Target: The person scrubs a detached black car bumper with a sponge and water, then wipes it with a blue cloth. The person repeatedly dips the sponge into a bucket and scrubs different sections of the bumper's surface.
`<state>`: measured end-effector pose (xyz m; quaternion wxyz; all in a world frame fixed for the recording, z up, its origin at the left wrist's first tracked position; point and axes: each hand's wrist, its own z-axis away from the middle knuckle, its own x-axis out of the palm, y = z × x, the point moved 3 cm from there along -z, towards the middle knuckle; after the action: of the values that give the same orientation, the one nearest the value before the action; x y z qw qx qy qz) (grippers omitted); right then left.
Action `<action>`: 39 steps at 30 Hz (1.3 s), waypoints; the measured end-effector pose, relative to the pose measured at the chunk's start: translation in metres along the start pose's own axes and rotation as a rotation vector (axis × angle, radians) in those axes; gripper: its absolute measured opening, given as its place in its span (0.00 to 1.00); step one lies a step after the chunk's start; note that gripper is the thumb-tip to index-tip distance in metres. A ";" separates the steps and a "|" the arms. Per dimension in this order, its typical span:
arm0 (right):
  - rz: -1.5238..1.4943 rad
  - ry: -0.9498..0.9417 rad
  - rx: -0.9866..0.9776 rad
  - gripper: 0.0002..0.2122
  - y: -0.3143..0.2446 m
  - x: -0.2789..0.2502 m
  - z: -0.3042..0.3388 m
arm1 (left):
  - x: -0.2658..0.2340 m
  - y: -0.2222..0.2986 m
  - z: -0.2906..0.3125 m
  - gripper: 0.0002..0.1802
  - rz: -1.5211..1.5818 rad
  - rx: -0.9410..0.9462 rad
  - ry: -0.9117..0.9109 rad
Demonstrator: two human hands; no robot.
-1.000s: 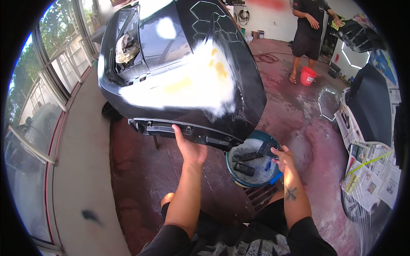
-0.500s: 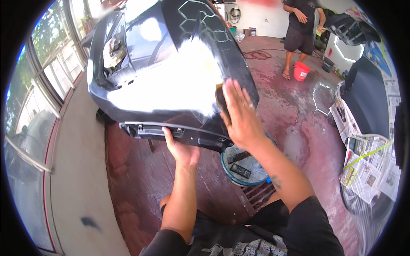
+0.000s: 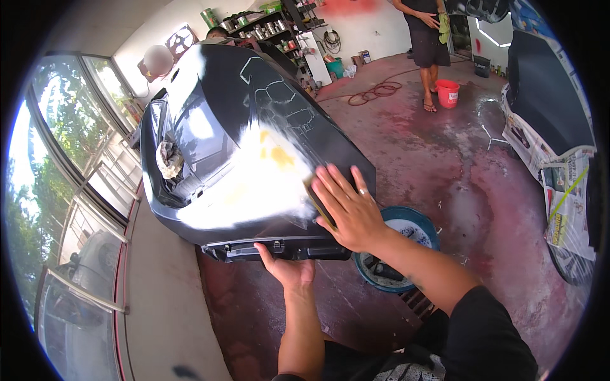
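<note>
A large black car bumper (image 3: pixel 346 143) with a smooth white patch (image 3: pixel 273 190) and some yellowish spots stands in front of me. My left hand (image 3: pixel 291 270) grips its near lower edge, thumb on top and the fingers hidden underneath. Over the right border of the white patch, my right hand (image 3: pixel 351 214) presses a dark sanding pad (image 3: pixel 317 199) with a yellowish edge. Its fingers lie spread across the back of the pad, and the thumb sits at the near side. The pad's working face is hidden against the bumper.
Below my right forearm stands a blue tub (image 3: pixel 434 233) of sudsy water with dark blocks in it. Farther off are a red bucket (image 3: pixel 448 95), a red hose (image 3: pixel 372 96) and a person holding a green cloth (image 3: pixel 443 28). A newspaper-masked panel (image 3: pixel 551 95) stands right, glass windows left.
The view has shifted, showing more of the bumper's far end and the shelves behind. My right hand's fingers have spread and tilted left over the pad. The left hand keeps its hold.
</note>
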<state>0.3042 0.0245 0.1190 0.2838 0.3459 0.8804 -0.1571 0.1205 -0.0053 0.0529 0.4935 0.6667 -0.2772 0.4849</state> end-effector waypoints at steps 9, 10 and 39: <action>-0.301 -0.168 0.792 0.29 0.117 0.041 0.244 | -0.002 -0.003 0.004 0.32 0.002 -0.057 -0.073; -0.269 -0.303 0.822 0.29 0.125 0.055 0.246 | -0.003 -0.004 0.004 0.32 -0.002 -0.053 -0.061; -0.106 -1.300 1.074 0.20 0.135 0.125 0.310 | -0.014 -0.006 -0.011 0.35 0.042 -0.076 -0.083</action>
<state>0.4450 0.0390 -0.2125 0.5233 0.2330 0.3628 -0.7350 0.1162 0.0057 0.0386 0.4963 0.6610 -0.3298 0.4560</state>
